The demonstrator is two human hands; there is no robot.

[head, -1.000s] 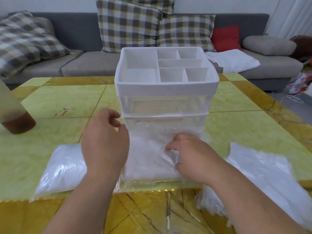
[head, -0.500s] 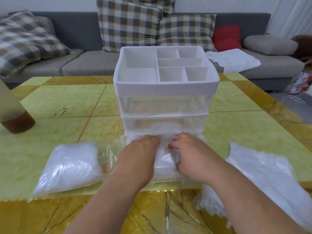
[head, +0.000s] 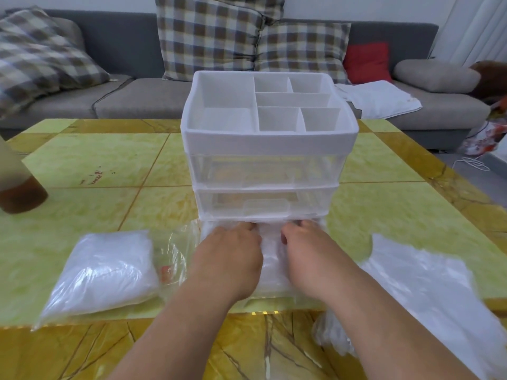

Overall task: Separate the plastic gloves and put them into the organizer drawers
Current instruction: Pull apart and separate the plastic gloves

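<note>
Plastic gloves [head: 270, 263] are lying as a flat, translucent stack in the pulled-out bottom drawer [head: 264, 299] of the organizer [head: 270, 145], showing in the gap between the two hands in the head view. The left hand [head: 229, 260] and the right hand [head: 311, 255] are resting side by side, backs up, on this stack. Their fingers are bending down over the stack's far edge, right under the front of the middle drawer [head: 266, 202]. The fingertips are hidden there, so I cannot tell whether either hand is gripping the gloves or only pressing on them.

Just left of the left hand a crumpled clear bag [head: 171, 250] is lying. Further left a plump packet [head: 105, 272] of white gloves is sitting on the desk [head: 82, 165]. To the right of the right hand a loose heap [head: 419, 281] of gloves is spreading over the desk's near edge. Far to the left of the left hand a bottle [head: 19, 187] holding brown liquid is standing. Beyond both hands, behind the organizer, a grey sofa [head: 131, 100] is carrying checked cushions [head: 208, 37].
</note>
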